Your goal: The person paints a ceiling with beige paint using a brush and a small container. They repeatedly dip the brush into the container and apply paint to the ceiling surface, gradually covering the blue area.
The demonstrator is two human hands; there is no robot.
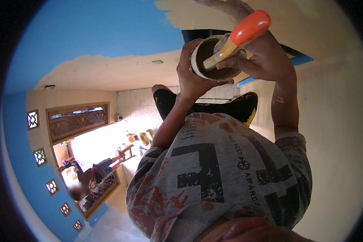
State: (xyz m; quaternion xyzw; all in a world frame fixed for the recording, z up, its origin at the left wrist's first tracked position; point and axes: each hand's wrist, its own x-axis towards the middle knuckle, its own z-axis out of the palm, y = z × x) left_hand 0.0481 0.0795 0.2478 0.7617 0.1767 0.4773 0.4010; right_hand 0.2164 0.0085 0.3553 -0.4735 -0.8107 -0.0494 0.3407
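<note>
My left hand (pixel 186 71) is wrapped around the side of a round, pale-rimmed paint can (pixel 194 62), its inside brownish. A paintbrush (pixel 250 29) with a bulbous orange handle end and a yellowish wooden neck slants down into the can's mouth. Its bristles are hidden. My right hand (pixel 264 60) is closed by the can's right side, with its thumb against the lower part of the brush handle. Behind the orange end, skin continues up to the picture's top edge; I cannot make out how the fingers there are placed.
A part-blue, part-beige wall (pixel 109 40) stands ahead. At the left, a person (pixel 90 173) is by a bright doorway with a wooden frame (pixel 78 109). Near them are a small wooden stool (pixel 127 151) and several containers (pixel 143 138) on the pale tiled floor (pixel 135 101).
</note>
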